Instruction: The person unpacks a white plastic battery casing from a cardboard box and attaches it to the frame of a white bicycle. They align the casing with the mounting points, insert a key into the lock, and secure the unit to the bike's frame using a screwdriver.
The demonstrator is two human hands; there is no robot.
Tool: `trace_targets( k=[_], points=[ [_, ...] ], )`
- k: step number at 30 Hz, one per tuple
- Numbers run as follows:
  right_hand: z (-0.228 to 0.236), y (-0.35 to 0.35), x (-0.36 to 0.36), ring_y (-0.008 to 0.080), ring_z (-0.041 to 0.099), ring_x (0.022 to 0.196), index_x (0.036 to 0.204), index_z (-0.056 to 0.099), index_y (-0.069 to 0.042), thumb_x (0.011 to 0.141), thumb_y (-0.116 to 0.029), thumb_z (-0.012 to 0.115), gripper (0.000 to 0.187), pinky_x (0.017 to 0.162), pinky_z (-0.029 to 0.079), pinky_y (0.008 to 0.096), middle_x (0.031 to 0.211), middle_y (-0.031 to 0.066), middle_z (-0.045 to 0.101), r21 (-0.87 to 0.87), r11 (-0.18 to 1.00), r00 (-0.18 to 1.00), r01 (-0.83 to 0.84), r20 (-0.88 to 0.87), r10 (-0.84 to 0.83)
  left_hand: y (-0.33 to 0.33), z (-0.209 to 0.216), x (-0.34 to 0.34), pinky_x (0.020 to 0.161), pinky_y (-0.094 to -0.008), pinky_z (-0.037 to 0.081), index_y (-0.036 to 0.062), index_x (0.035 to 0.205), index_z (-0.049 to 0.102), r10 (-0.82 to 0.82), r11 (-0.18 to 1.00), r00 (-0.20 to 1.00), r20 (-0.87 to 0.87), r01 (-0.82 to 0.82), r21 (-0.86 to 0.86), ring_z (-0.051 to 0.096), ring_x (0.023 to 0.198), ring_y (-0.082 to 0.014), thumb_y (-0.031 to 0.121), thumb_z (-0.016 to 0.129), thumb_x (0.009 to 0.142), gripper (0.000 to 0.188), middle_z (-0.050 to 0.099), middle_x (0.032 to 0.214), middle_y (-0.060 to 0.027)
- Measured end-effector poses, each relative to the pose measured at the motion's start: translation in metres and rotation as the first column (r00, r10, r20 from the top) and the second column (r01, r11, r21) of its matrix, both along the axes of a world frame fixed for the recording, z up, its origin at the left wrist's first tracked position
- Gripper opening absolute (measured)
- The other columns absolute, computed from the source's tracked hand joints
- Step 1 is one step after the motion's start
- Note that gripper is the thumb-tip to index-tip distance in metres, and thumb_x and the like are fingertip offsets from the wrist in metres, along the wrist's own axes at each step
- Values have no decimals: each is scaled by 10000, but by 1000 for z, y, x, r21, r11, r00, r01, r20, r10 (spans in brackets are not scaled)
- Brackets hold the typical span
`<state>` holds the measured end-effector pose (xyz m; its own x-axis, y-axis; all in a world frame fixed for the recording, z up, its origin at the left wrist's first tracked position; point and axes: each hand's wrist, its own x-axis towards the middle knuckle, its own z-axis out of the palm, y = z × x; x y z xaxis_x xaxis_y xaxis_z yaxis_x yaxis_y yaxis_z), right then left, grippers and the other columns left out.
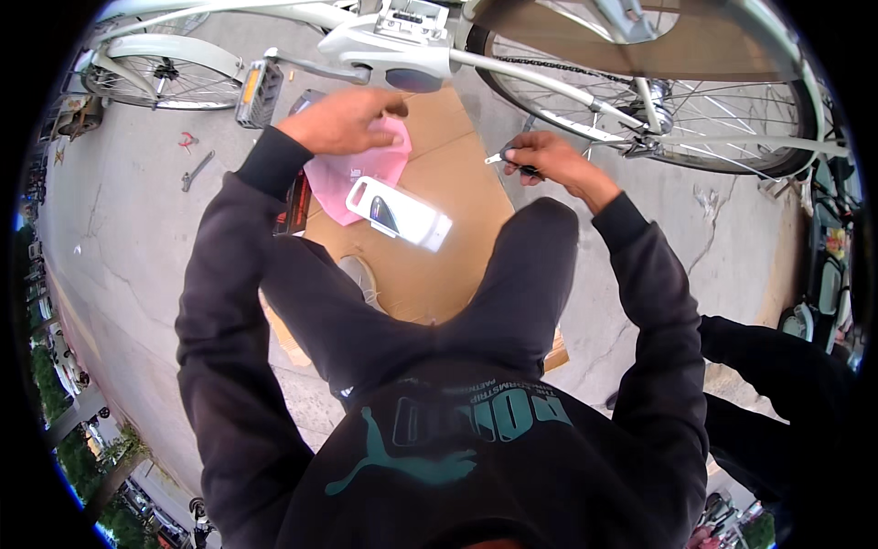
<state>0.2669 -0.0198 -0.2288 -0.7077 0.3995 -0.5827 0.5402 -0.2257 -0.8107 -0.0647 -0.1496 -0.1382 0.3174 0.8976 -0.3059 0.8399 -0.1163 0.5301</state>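
My left hand (pixel 343 122) hovers at or over a pink plastic bag (pixel 358 177), fingers loosely curved and thumb apart, with no object seen between them. In my right hand (pixel 547 157), at the far right side of the cardboard, is a small black item with a short silver tip (pixel 495 158), like a key. A white battery pack (pixel 413 224) with a loop handle lies between my knees, its left end next to the bag. Underneath is a flat brown cardboard sheet (pixel 457 183). Ahead of my hands stands a white bicycle, with its motor housing (pixel 391 48) in the middle.
A pedal (pixel 258 93) juts out left of my left hand. On the concrete at left lie a wrench (pixel 198 171) and red-handled pliers (pixel 187 140). The rear wheel (pixel 732 119) stands at the upper right. Another person's dark-clothed leg (pixel 768 366) is at my right.
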Motion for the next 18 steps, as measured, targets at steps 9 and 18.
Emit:
trace_targets(
  k=[9,18],
  points=[
    [-292,-85,-22,205,723,698,965,754,22,880,-242,681,287,674,567,349,791,139,751,181,967,955,179,205,-215,-70,-189,-67,1056,-428,481,53,1528,355,-510,860,798,-321,472,-194,494,1355,-344,272,970,537,1186,460,1496,-167],
    [-268,-115,-27,426,653,1079,1329,565,57,887,-402,700,651,922,525,471,1115,252,692,547,836,868,53,389,-310,-104,-303,-92,754,-297,531,-18,1232,572,499,753,848,178,-323,-573,619,865,-153,414,640,1008,491,640,939,-77]
  ],
)
